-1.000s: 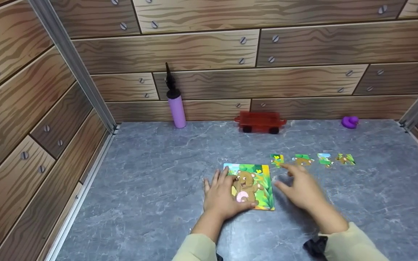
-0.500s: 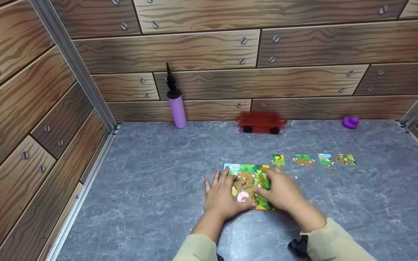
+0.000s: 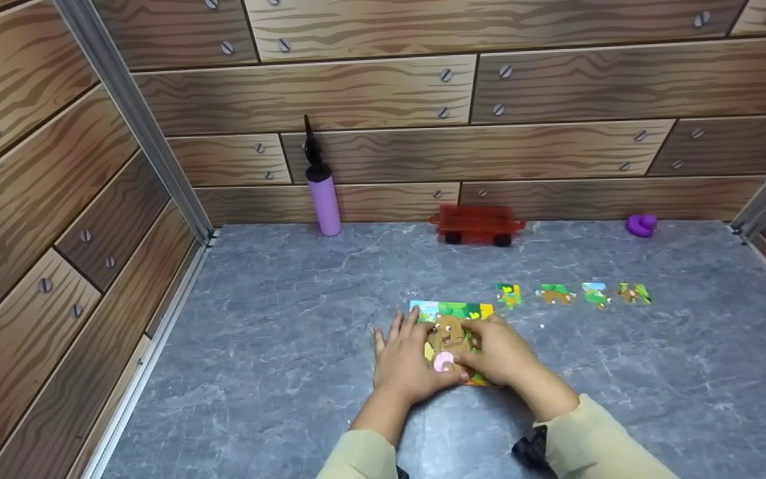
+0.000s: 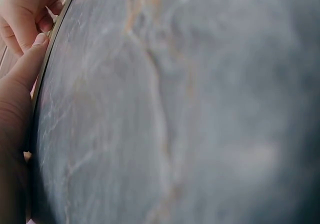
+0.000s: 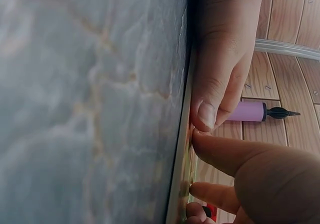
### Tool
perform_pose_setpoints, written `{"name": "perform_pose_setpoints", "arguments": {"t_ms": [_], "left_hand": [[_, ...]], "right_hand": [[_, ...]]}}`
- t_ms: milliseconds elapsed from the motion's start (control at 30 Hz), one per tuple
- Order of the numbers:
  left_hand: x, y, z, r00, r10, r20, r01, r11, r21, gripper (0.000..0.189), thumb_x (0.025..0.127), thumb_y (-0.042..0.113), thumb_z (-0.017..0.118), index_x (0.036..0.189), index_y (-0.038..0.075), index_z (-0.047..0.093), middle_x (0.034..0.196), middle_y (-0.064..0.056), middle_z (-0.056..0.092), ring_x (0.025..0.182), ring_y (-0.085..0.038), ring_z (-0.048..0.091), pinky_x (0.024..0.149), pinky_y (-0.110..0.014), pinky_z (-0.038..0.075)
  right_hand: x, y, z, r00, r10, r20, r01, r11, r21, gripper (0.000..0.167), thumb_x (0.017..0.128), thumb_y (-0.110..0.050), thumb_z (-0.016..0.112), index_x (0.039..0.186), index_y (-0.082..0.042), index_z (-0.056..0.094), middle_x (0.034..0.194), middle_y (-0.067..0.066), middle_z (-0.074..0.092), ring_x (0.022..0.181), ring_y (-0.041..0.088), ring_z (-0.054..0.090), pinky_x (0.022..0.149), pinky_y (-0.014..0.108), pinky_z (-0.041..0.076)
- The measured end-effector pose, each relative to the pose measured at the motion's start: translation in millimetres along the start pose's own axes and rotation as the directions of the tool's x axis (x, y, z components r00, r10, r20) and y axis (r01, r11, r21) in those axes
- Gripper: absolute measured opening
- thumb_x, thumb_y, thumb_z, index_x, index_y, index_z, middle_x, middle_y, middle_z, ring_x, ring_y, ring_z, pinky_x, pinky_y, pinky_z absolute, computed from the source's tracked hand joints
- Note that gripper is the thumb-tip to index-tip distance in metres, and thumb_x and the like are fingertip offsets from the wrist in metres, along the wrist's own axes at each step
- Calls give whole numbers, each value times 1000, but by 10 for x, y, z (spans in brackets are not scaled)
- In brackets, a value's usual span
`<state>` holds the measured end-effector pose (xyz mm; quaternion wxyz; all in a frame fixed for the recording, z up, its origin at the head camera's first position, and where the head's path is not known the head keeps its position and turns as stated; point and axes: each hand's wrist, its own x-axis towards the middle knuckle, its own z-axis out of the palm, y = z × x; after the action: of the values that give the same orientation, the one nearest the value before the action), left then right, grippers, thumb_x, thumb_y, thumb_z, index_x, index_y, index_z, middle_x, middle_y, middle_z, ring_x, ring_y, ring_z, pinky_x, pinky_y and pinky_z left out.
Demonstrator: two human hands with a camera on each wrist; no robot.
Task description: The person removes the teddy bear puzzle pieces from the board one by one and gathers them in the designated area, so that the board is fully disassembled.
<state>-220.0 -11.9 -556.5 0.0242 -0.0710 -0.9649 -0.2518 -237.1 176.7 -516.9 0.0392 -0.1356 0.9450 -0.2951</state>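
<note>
A square jigsaw puzzle [image 3: 451,309] with a brown bear on a green background lies on the table. My left hand [image 3: 409,366] rests spread over its left side, with the thumb along the lower edge. On the right side of the picture, my right hand [image 3: 503,352] touches it with the thumb and index fingertips set apart. The right wrist view shows the thumb [image 5: 215,149] of that hand right by the left thumb [image 5: 206,115]. Farther right, several loose jigsaw pieces lie in a row, from a bird piece [image 3: 509,295] to a bear piece [image 3: 634,293].
At the back wall stand a purple hand pump [image 3: 325,203], a red toy wagon [image 3: 476,225] and a purple rubber duck [image 3: 641,225]. Wood-patterned panels [image 3: 370,93] close off the grey marbled table [image 3: 276,299] at the back and sides.
My right hand has moved left from near the bird piece onto the right part of the puzzle. The left hand has kept its place.
</note>
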Motion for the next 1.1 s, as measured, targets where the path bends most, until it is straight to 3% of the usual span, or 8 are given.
{"name": "perform_pose_setpoints", "arguments": {"t_ms": [267,533,733,1100], "left_hand": [[-5,-4,-3,1000,3,-6,-3,1000,-7,99,66,84,78,142,23,63,170,-4,37,160,-33,23,124,-71,6],[-30,1,-28,1000,18,-21,-19,999,-31,73,85,71,72,138,21,67,170,-5,37,159,-34,26,124,-72,7],[-32,-2,-37,1000,13,-26,-14,999,-45,72,83,68,75,137,21,68,170,-4,37,159,-33,26,125,-71,6],[-20,-14,-18,1000,8,-25,-9,999,-51,76,81,70,75,139,21,67,170,-3,37,159,-32,26,125,-70,6]], "right_hand": [[10,6,0,1000,11,9,-12,999,37,57,83,-22,90,132,1,71,103,12,62,91,26,60,88,53,55],[20,9,1,999,41,-6,-40,996,80,51,81,-17,92,126,-1,74,105,12,64,94,27,62,90,53,55],[29,-23,4,999,38,-10,-37,994,98,50,80,-14,92,123,2,73,95,8,60,87,23,58,81,47,53],[42,-28,17,997,69,-25,-64,986,157,47,76,-7,92,117,-1,70,91,6,61,84,21,58,79,44,52]]}}
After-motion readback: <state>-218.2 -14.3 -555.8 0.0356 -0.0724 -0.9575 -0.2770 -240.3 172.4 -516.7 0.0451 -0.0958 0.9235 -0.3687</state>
